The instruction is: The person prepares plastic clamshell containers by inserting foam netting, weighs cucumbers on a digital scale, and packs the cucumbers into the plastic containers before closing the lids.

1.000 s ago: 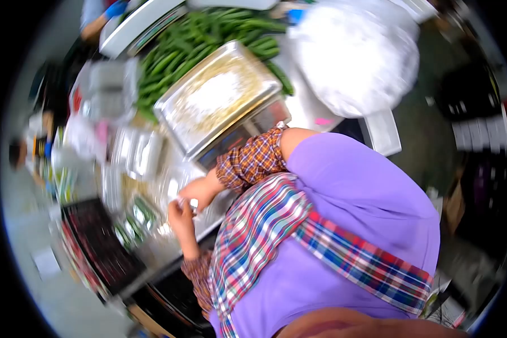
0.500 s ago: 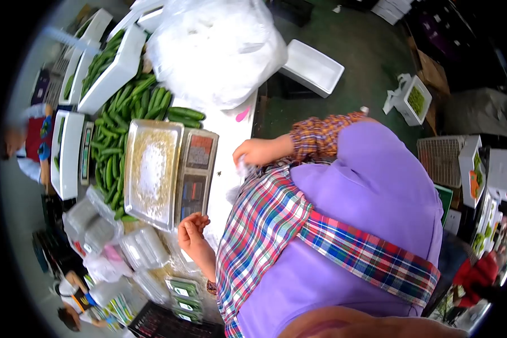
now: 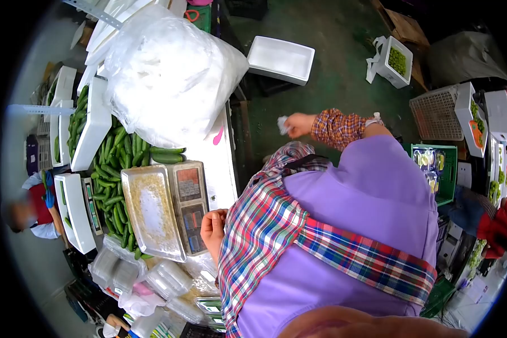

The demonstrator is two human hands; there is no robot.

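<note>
My right hand [image 3: 299, 125] is closed on a crumpled piece of clear plastic [image 3: 283, 125], held out over the green floor. My left hand [image 3: 213, 230], fingers curled, is beside the scale's keypad [image 3: 190, 205] at the table edge; whether it holds anything is hidden. The scale's metal tray [image 3: 154, 211] has pale residue on it. Green cucumbers [image 3: 111, 191] are piled beyond the scale. A large clear bag of white material [image 3: 169, 73] rests on the white tabletop [image 3: 222, 169].
An empty white foam box [image 3: 281, 59] is past the table. Clear plastic containers [image 3: 168, 279] lie near the scale. A person in a red vest [image 3: 35, 205] is at the left. A green crate [image 3: 446, 169] stands at right, with a box of green produce [image 3: 396, 61] farther back.
The view has turned toward the floor. My right hand has moved from near the scale, past the table edge, out over the floor with the plastic. My left hand stays by the scale.
</note>
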